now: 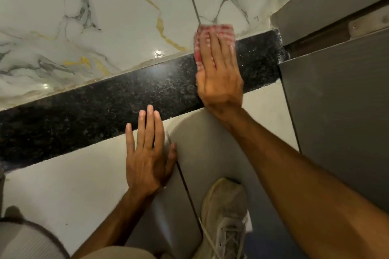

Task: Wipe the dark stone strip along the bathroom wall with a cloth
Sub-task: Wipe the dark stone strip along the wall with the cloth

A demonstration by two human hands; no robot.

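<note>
Head view looks steeply down at a bathroom corner. Across the picture runs the dark stone strip point(101, 111), speckled black and glossy; its long axis slants from the lower left edge up to the right, where it ends against a grey cabinet panel point(336, 111). Above the strip lies white marble tile point(105, 17) with grey and gold veins and one dark grout line running down to the strip. Below the strip is plain pale tile point(69, 174).

Near the strip's right end, the right hand point(219, 75) lies flat with its fingers together, pressing a red-and-white checked cloth point(197, 48) onto the stone. The cloth is folded small; it shows at the left of the fingers and past the fingertips, where its top edge overlaps the marble tile. The grip is an open palm pressing down, not a closed fist. Motion blur softens the cloth and the fingertips.

The left hand point(147, 153) rests open and empty on the pale tile, its fingertips reaching onto the lower edge of the strip, well left of the cloth.

A worn pale sneaker point(223, 216) stands at the bottom, between the two forearms.
</note>
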